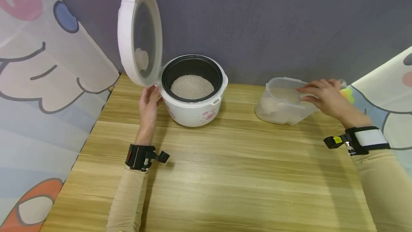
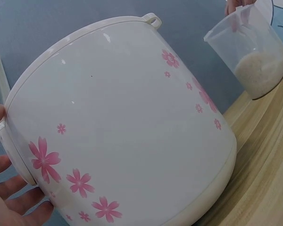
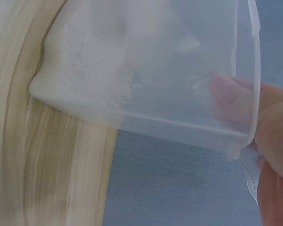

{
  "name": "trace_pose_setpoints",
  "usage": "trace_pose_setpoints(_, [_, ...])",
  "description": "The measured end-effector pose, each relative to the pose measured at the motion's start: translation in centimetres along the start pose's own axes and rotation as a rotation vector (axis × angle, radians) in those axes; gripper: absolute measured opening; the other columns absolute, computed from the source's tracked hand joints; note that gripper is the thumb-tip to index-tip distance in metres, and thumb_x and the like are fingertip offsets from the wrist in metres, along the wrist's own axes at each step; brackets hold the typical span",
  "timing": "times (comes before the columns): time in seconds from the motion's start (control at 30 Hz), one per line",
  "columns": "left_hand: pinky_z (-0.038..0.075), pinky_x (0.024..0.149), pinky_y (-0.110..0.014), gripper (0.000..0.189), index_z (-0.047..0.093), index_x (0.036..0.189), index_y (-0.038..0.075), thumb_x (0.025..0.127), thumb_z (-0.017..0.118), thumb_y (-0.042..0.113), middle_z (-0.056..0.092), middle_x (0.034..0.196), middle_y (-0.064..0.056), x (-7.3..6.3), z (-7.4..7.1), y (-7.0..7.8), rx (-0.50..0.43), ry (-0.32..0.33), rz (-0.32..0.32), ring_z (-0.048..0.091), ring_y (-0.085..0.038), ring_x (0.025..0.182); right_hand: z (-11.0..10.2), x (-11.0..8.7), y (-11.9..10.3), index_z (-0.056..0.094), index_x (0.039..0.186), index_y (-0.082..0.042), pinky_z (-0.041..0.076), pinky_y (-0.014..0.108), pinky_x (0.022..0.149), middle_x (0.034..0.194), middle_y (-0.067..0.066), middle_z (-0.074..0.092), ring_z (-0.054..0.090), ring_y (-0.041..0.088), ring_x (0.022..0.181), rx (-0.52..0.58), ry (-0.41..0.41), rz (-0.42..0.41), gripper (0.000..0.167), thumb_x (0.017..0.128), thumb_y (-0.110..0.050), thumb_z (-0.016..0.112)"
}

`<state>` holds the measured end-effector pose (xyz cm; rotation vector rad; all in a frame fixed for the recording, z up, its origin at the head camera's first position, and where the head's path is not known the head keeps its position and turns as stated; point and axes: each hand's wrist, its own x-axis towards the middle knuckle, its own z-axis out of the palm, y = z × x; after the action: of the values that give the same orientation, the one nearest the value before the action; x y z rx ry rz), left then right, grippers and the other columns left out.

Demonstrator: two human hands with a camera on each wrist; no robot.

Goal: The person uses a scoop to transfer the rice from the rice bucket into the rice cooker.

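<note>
A white rice cooker [image 1: 193, 110] with pink flowers stands with its lid [image 1: 125, 38] raised on the left. White rice [image 1: 192, 87] lies in its dark inner pot [image 1: 193, 63]. My left hand [image 1: 149, 105] is at the cooker's left side below the lid; in the left wrist view its fingers [image 2: 26, 202] curve about the side handle [image 2: 14, 153]. To the right, my right hand [image 1: 326, 97] grips the rim of a translucent plastic container [image 1: 280, 112], thumb [image 3: 231, 96] inside the wall. Rice [image 2: 262, 70] sits in the container's bottom, which rests on the table.
The wood-grain table [image 1: 225, 174] runs up to a dark grey-blue backdrop [image 1: 257, 20]. Cartoon-printed cloth [image 1: 42, 81] hangs at the left, and more shows at the right. A small clear object [image 1: 343, 83] pokes out behind my right hand.
</note>
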<state>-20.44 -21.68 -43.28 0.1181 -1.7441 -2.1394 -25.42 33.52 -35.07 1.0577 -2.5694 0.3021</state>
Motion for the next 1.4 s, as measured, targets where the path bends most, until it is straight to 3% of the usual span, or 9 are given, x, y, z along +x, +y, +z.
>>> trace_pose_setpoints(0.3, [0.046, 0.112, -0.046, 0.041, 0.053, 0.147, 0.012, 0.109, 0.053, 0.026, 0.057, 0.142, -0.004, 0.0, -0.1, 0.1, 0.015, -0.003, -0.005, 0.055, -0.017, 0.126, -0.6, -0.6, -0.1, 0.074, 0.11, 0.001, 0.024, 0.064, 0.087, 0.105, 0.025, 0.067, 0.052, 0.042, 0.092, 0.034, 0.057, 0.018, 0.064, 0.099, -0.056, 0.046])
trace_pose_setpoints(0.63, [0.043, 0.114, -0.049, 0.039, 0.055, 0.145, 0.01, 0.108, 0.054, 0.024, 0.058, 0.14, -0.004, 0.0, -0.2, 0.0, -0.018, 0.006, -0.003, 0.055, -0.018, 0.128, -1.3, -1.1, 0.5, 0.075, 0.116, -0.002, 0.021, 0.039, 0.08, 0.104, 0.024, 0.067, 0.05, 0.04, 0.087, 0.044, 0.127, -0.003, 0.07, 0.097, -0.063, 0.045])
trace_pose_setpoints(0.87, [0.045, 0.113, -0.047, 0.04, 0.055, 0.145, 0.01, 0.108, 0.054, 0.025, 0.057, 0.141, -0.004, 0.1, -0.1, 0.0, -0.013, 0.002, 0.0, 0.054, -0.018, 0.129, -1.9, -2.2, 0.5, 0.072, 0.121, 0.0, 0.021, 0.062, 0.098, 0.115, 0.025, 0.064, 0.05, 0.042, 0.106, 0.109, 0.065, 0.172, 0.032, 0.101, -0.024, 0.067])
trace_pose_setpoints(0.93, [0.045, 0.113, -0.046, 0.04, 0.055, 0.145, 0.01, 0.108, 0.054, 0.025, 0.058, 0.14, -0.005, 0.1, 0.0, 0.0, -0.014, 0.0, 0.0, 0.054, -0.018, 0.129, -1.9, -2.5, 0.6, 0.072, 0.121, 0.0, 0.021, 0.064, 0.1, 0.115, 0.021, 0.064, 0.051, 0.028, 0.109, 0.122, 0.078, 0.194, 0.03, 0.099, -0.02, 0.07])
trace_pose_setpoints(1.03, [0.044, 0.113, -0.047, 0.04, 0.054, 0.145, 0.009, 0.108, 0.054, 0.024, 0.057, 0.14, -0.004, 0.2, 0.0, 0.0, -0.016, 0.001, -0.001, 0.054, -0.018, 0.129, -1.8, -2.9, 0.8, 0.073, 0.121, -0.001, 0.023, 0.062, 0.1, 0.117, -0.006, 0.065, 0.046, -0.001, 0.113, 0.141, 0.119, 0.199, 0.031, 0.098, -0.021, 0.072])
trace_pose_setpoints(1.1, [0.044, 0.114, -0.048, 0.04, 0.054, 0.145, 0.009, 0.108, 0.054, 0.024, 0.057, 0.14, -0.004, 0.2, 0.0, 0.0, -0.015, 0.001, 0.002, 0.054, -0.018, 0.129, -1.7, -3.0, 1.0, 0.074, 0.12, -0.001, 0.026, 0.051, 0.1, 0.119, -0.024, 0.059, 0.039, -0.017, 0.115, 0.15, 0.153, 0.185, 0.031, 0.097, -0.022, 0.073])
trace_pose_setpoints(1.17, [0.044, 0.114, -0.048, 0.04, 0.054, 0.145, 0.009, 0.108, 0.054, 0.024, 0.057, 0.141, -0.004, 0.2, 0.0, 0.0, -0.014, 0.002, 0.002, 0.054, -0.018, 0.129, -1.6, -3.1, 1.0, 0.074, 0.119, 0.0, 0.028, 0.035, 0.102, 0.121, -0.033, 0.052, 0.04, -0.021, 0.115, 0.154, 0.184, 0.162, 0.029, 0.096, -0.018, 0.074])
trace_pose_setpoints(1.27, [0.044, 0.113, -0.048, 0.039, 0.055, 0.144, 0.01, 0.108, 0.054, 0.025, 0.057, 0.14, -0.004, 0.2, 0.0, 0.0, -0.009, 0.006, -0.006, 0.055, -0.018, 0.127, -1.6, -3.3, 1.0, 0.074, 0.118, 0.003, 0.029, 0.01, 0.098, 0.119, -0.036, 0.053, 0.043, -0.022, 0.114, 0.164, 0.208, 0.151, 0.027, 0.094, -0.008, 0.075])
trace_pose_setpoints(1.4, [0.045, 0.113, -0.047, 0.038, 0.055, 0.144, 0.01, 0.108, 0.054, 0.025, 0.058, 0.138, -0.003, 0.1, 0.0, 0.1, 0.0, 0.009, -0.015, 0.057, -0.017, 0.123, -1.6, -3.5, 0.8, 0.073, 0.119, 0.004, 0.031, 0.002, 0.098, 0.118, -0.038, 0.053, 0.045, -0.021, 0.116, 0.19, 0.215, 0.173, 0.029, 0.09, 0.003, 0.075])
